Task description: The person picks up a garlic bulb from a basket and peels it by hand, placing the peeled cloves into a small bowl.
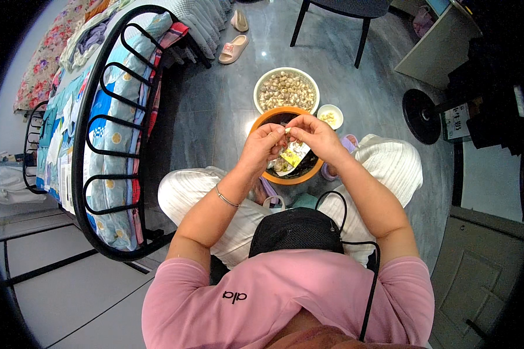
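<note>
Over an orange-rimmed bin (pixel 304 175), my left hand (pixel 264 145) and my right hand (pixel 318 136) meet with fingertips pinched together. Between them is a small pale piece (pixel 287 131) that looks like a garlic clove; the fingers partly cover it. Inside the bin's dark interior lie a yellow-and-white wrapper (pixel 294 153) and scraps. Just beyond stands a white basin (pixel 256 96) full of whitish and purplish cloves (pixel 286 91). To its right, a small white bowl (pixel 338 122) contains a few pale yellow peeled pieces (pixel 328 117).
A black metal bed frame (pixel 81 151) with bedding rises at the left. Slippers (pixel 234 49) lie on the grey floor ahead, near a dark chair (pixel 355 9). At the right stands a round black base (pixel 422 116) with a pole. My knees flank the bin.
</note>
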Demonstrator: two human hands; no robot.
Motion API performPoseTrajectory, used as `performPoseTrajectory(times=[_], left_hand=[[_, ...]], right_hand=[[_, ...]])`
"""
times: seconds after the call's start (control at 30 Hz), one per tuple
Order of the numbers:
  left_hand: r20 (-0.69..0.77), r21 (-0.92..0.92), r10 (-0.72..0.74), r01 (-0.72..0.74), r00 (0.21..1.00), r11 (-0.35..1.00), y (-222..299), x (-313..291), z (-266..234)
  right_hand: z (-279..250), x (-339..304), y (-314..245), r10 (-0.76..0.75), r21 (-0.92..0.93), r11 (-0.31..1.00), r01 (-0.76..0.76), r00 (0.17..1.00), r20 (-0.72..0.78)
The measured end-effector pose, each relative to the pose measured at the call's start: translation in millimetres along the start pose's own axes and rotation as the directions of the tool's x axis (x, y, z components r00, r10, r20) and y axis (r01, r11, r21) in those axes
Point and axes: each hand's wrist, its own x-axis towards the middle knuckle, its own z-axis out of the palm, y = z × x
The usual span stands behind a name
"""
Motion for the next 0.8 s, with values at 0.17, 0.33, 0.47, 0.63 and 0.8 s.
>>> performPoseTrajectory(times=[0.17, 0.33, 0.47, 0.63, 0.8], left_hand=[[-0.003, 0.001, -0.006, 0.006, 1.000, 1.000, 0, 0, 0], [-0.010, -0.018, -0.010, 0.010, 1.000, 1.000, 1, 0, 1], [-0.028, -0.010, -0.010, 0.010, 1.000, 1.000, 2, -1, 2], [-0.017, 0.011, -0.032, 0.032, 0.999, 0.999, 5, -2, 1], [0.010, -0.015, -0.041, 0.042, 0.999, 0.999, 5, -2, -2]], right_hand=[[1, -1, 3, -0.054, -0.032, 0.998, 0.054, 0.998, -0.008], [5, -2, 1, -0.056, -0.039, 0.998, 0.054, 0.998, -0.040], [6, -2, 2, -0.106, -0.084, 0.991, 0.101, 0.992, -0.060], [10, -6, -5, -0.205, -0.242, 0.954, 0.177, 0.974, -0.094], [12, -5, -3, -0.374, -0.371, 0.871, 0.322, 0.924, -0.076]])
